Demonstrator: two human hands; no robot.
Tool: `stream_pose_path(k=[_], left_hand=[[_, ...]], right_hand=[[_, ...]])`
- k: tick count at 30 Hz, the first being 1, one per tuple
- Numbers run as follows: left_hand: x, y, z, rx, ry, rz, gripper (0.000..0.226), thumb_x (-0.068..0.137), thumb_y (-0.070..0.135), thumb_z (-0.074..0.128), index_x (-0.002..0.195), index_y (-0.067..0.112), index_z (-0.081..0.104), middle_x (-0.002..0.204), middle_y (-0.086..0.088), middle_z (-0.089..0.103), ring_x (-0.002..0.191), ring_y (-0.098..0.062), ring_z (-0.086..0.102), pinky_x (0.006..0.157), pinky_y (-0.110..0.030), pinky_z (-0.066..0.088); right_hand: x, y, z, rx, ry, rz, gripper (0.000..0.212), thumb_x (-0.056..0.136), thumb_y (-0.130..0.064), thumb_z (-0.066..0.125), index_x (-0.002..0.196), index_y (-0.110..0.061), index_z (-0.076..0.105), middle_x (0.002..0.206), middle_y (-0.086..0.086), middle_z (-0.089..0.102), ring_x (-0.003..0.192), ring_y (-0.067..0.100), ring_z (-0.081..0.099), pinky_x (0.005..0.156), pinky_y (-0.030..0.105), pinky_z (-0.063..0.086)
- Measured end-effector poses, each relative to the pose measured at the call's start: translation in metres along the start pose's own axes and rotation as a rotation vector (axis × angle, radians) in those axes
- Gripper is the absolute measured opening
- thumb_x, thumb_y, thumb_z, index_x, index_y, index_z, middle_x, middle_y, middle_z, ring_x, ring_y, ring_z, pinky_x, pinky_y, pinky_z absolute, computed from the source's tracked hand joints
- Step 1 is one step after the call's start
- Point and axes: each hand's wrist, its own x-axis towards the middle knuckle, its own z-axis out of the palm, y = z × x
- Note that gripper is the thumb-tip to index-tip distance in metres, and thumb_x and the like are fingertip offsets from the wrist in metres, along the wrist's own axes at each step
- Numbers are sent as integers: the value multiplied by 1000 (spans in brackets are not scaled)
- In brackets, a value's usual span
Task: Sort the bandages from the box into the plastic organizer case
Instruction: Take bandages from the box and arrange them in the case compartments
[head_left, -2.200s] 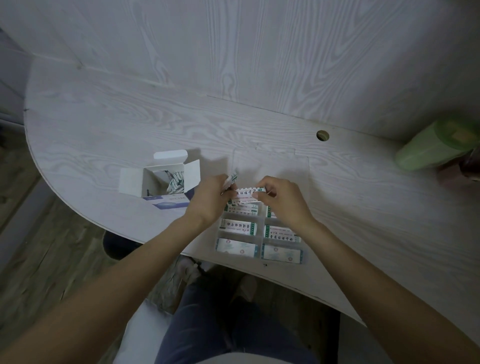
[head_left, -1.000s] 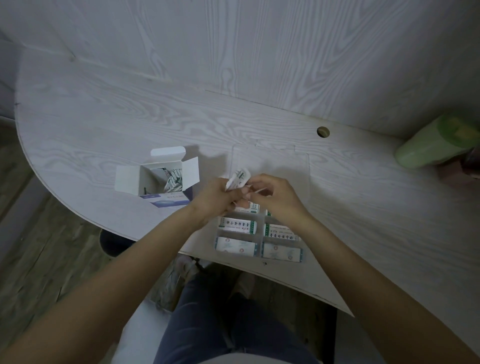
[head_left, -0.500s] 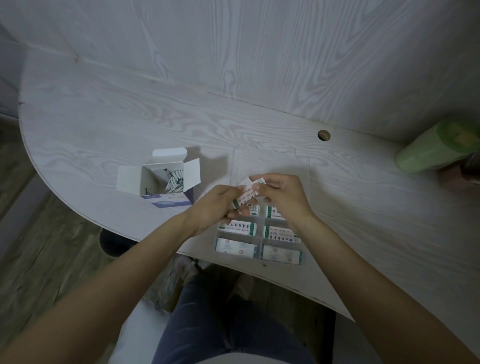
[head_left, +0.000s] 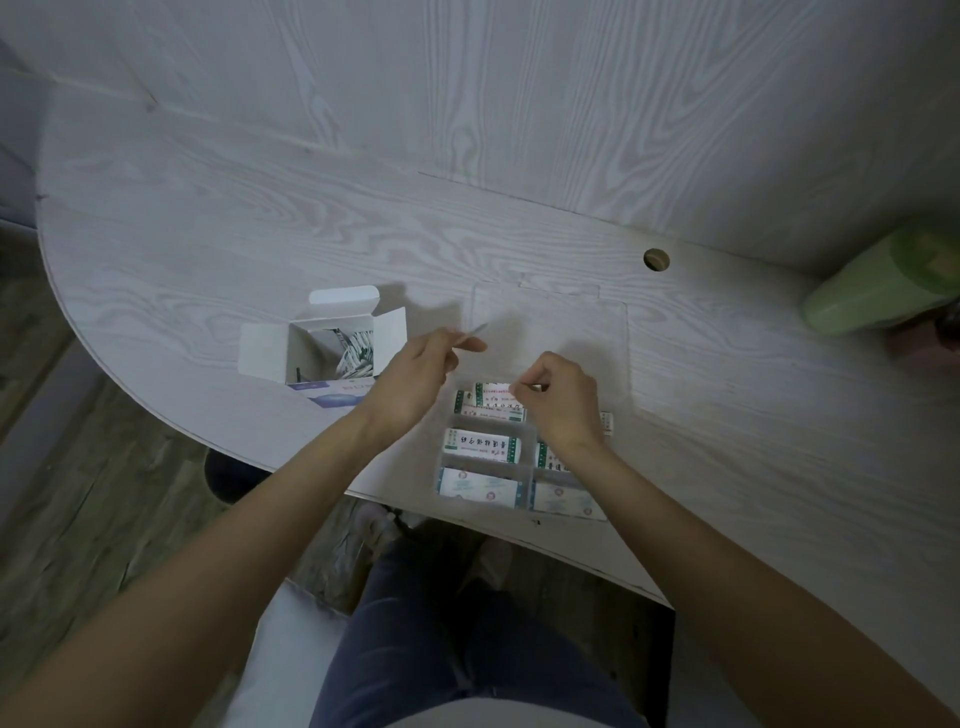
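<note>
Your open white cardboard box (head_left: 332, 345) with loose bandages, clear plastic organizer case (head_left: 524, 462) beside it, white green-printed bandage packets (head_left: 480, 446) lying flat in its compartments

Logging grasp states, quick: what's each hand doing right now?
Left hand: fingers pinching a thin bandage strip.
Right hand: fingers pinching a bandage over the organizer case.

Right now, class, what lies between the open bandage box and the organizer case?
In the head view, the left hand, pinching a thin bandage, lies between the box and the case.
</note>
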Motion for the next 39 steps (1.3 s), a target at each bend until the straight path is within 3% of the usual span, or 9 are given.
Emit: stream_pose_path(k=[5, 9, 14, 18, 21, 24, 28, 33, 39], left_hand=[[0, -5, 3, 109, -56, 84, 25, 99, 8, 38, 112, 14, 59, 73, 11, 50, 65, -2, 45, 62, -22, 36], [4, -14, 5, 232, 3, 143, 19, 95, 15, 53, 113, 16, 61, 81, 9, 58, 70, -5, 54, 64, -13, 40], [1, -15, 10, 396, 139, 177, 21, 93, 17, 58, 111, 9, 67, 97, -2, 67, 76, -6, 52, 58, 3, 34], [0, -15, 11, 409, 150, 156, 22, 94, 17, 56, 111, 7, 67, 107, -9, 69, 80, -8, 52, 62, -8, 32], [2, -18, 12, 421, 133, 138, 21, 94, 17, 56, 110, 8, 67, 105, -7, 69, 81, -9, 54, 62, -8, 32], [4, -19, 17, 405, 67, 152, 17, 93, 17, 58, 105, 11, 68, 97, -4, 70, 83, -11, 59, 63, -11, 34], [7, -19, 26, 401, 16, 148, 16, 93, 14, 59, 108, 12, 63, 93, 0, 64, 81, -12, 57, 63, -14, 37], [13, -29, 32, 663, 47, 147, 22, 94, 11, 53, 112, 12, 65, 106, -10, 57, 96, -28, 57, 80, -32, 46], [17, -36, 31, 1025, 52, 181, 27, 95, 22, 52, 119, 21, 64, 117, -6, 57, 115, -27, 41, 92, -40, 40]], right_hand=[[-5, -4, 6, -206, -40, -76, 6, 88, -15, 65, 90, -17, 59, 93, 1, 68, 86, 16, 63, 73, 33, 54], [-4, -3, 13, -386, -25, -160, 8, 89, -21, 64, 96, -19, 65, 97, 0, 68, 93, 17, 59, 70, 32, 50], [0, 3, 21, -516, -2, -251, 17, 88, -28, 64, 102, -19, 70, 96, 4, 62, 95, 20, 52, 80, 33, 44], [1, 6, 18, -301, -33, -182, 13, 87, -21, 67, 98, -17, 72, 94, 2, 62, 93, 20, 56, 79, 33, 49], [0, 2, -1, -49, 12, -121, 20, 91, -4, 55, 102, -13, 70, 93, -4, 61, 83, 7, 56, 71, 8, 43], [1, -3, -20, 252, -76, -67, 20, 93, -8, 54, 106, -16, 67, 91, -6, 66, 78, -2, 58, 70, 4, 43], [4, 3, -22, 165, -150, -110, 12, 86, -9, 67, 88, -19, 72, 86, -8, 70, 84, 5, 65, 81, 21, 52], [0, 10, -13, 15, -107, -75, 7, 84, -9, 69, 88, -12, 73, 91, 0, 72, 82, 3, 64, 72, 2, 43], [-2, 12, -2, -223, -104, -114, 13, 87, -16, 68, 98, -12, 72, 97, 6, 70, 88, 18, 65, 80, 31, 53]])
